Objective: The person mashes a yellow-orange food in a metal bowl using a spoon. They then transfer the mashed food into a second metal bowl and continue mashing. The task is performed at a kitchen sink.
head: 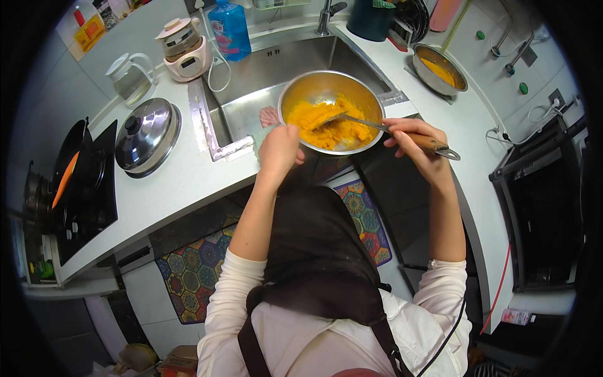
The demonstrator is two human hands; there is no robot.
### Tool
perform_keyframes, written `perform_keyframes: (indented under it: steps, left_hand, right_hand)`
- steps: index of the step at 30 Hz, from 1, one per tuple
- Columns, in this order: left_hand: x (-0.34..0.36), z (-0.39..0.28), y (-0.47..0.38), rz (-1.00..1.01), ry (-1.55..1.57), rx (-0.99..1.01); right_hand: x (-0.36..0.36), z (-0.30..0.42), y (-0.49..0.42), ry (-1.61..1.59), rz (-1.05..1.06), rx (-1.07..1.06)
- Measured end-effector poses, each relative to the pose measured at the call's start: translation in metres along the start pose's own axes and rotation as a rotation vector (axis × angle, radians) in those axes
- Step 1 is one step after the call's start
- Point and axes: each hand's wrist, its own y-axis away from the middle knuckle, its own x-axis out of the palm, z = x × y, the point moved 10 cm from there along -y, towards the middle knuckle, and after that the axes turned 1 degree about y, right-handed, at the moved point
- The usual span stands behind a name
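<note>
A stainless steel bowl [325,81] is at the front right of the sink, tilted towards me. Orange mash [339,134] covers its bottom and clings to its wall. My left hand [281,147] grips the near left rim, its fingers mostly hidden. A pale green cloth [260,137] shows beside that hand, partly covered by it. My right hand [419,141] is closed around the wooden handle of a metal cooking spatula [365,122]. The spatula's head rests in the mash and is partly buried.
Behind the bowl is a steel sink [264,80] with a faucet [324,19]. A second metal bowl [460,82] with orange residue stands right. To the left are a domed pot lid [148,136], a glass pitcher [129,77] and a black cooktop [101,207] bearing a pan.
</note>
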Motion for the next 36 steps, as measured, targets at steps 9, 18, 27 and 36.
perform_keyframes:
  steps: [9,18,27,36]
  left_hand:
    - [0.0,-0.002,0.002,-0.01,-0.018,-0.007]
    - [0.0,-0.001,0.0,-0.004,-0.053,-0.001]
    - [-0.002,-0.001,0.003,-0.005,-0.018,-0.01]
    - [-0.002,0.001,0.003,0.001,-0.026,-0.036]
  right_hand:
    - [0.001,0.056,0.02,0.064,-0.008,-0.111]
    - [-0.015,0.065,0.022,-0.04,-0.124,-0.175]
    - [-0.019,0.036,0.017,-0.146,-0.185,-0.179]
    - [-0.006,0.025,0.012,-0.02,-0.157,-0.047]
